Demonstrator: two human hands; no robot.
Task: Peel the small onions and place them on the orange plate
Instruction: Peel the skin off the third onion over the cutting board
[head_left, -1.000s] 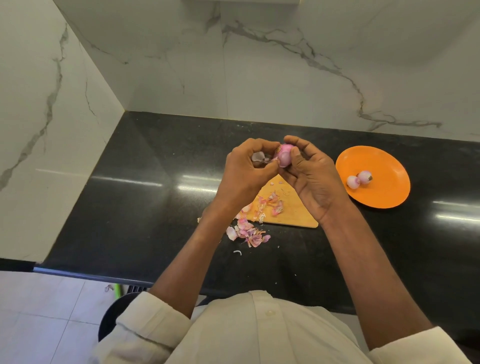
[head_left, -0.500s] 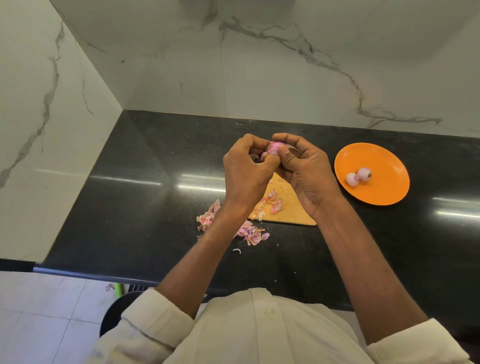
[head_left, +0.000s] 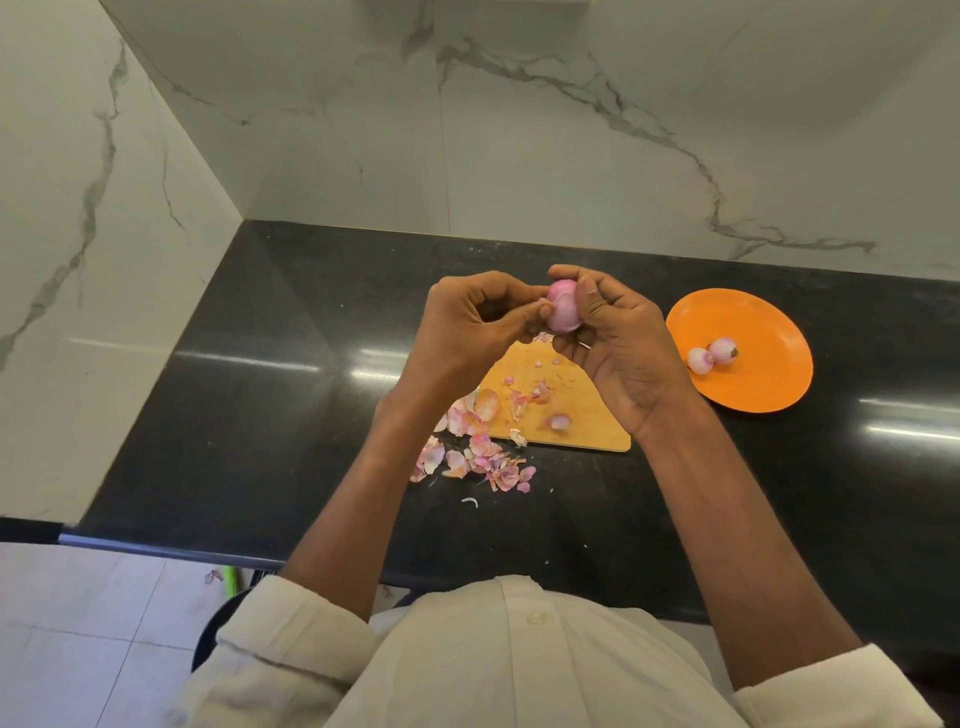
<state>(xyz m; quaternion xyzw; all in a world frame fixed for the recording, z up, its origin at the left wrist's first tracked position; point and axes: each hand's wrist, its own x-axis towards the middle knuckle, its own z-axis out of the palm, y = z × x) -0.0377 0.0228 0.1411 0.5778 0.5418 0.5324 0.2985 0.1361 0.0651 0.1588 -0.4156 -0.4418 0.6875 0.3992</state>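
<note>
The small onion (head_left: 563, 306) is held in the air above the far end of the wooden cutting board (head_left: 576, 415), between your two hands. Its visible face is pale pink and glossy; a thin flap of skin stands off its left side.

Your right hand (head_left: 618, 343) grips the onion, thumb curled over the top and fingers wrapped beneath. Your left hand (head_left: 472, 327) is curled, thumb tip against the onion's left side, apparently pinching at that loose flap; whether the skin is firmly caught cannot be told from this view.

Recommended practice for this step, in my judgement: keep the right-hand grip steady, draw the flap away along the onion's curve rather than straight out, and turn the onion to check the hidden side before release. A bare onion is likely slippery; hold it over the board so any drop lands there.

Count:
- Onions in hand: one.
- Peeled onions (head_left: 712, 355) on the orange plate (head_left: 769, 384): two, touching each other, toward the plate's left side.
- Unpeeled onions waiting: none visible.
- Plates: one, to the right of the board on the black counter (head_left: 291, 374).
- Boards: one.
- Peel scraps (head_left: 480, 457): many, uncounted, scattered over the board and heaped on the counter off its near left corner.
</note>
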